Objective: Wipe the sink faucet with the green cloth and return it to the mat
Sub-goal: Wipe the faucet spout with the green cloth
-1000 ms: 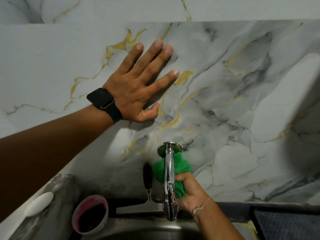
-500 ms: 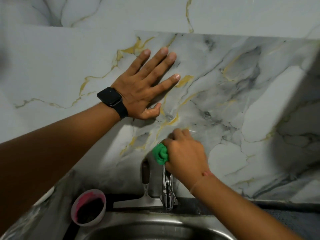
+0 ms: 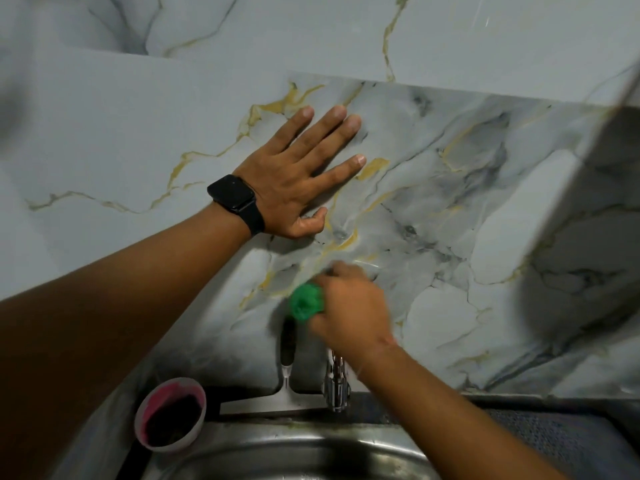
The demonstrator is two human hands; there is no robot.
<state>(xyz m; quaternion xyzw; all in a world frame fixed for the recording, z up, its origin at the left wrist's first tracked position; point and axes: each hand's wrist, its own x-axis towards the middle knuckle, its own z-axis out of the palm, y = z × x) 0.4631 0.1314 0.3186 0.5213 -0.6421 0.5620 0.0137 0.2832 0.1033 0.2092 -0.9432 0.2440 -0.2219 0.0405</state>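
Observation:
My right hand (image 3: 353, 306) is closed around the bunched green cloth (image 3: 305, 302) and presses it on the top of the chrome faucet (image 3: 336, 386). Only the faucet's lower spout shows below my wrist; its upper end is hidden by hand and cloth. My left hand (image 3: 298, 178), with a black watch on the wrist, lies flat with fingers spread on the marble wall above. A dark grey mat (image 3: 540, 431) lies on the counter at the right of the sink.
The steel sink (image 3: 277, 455) fills the bottom middle. A pink-rimmed cup (image 3: 169, 415) with dark contents stands at its left rim. A squeegee with a black handle (image 3: 286, 375) leans on the wall just left of the faucet.
My right hand has gone from the faucet's side up to its top with the cloth and stays there, blurred by motion. The left hand keeps its place on the wall.

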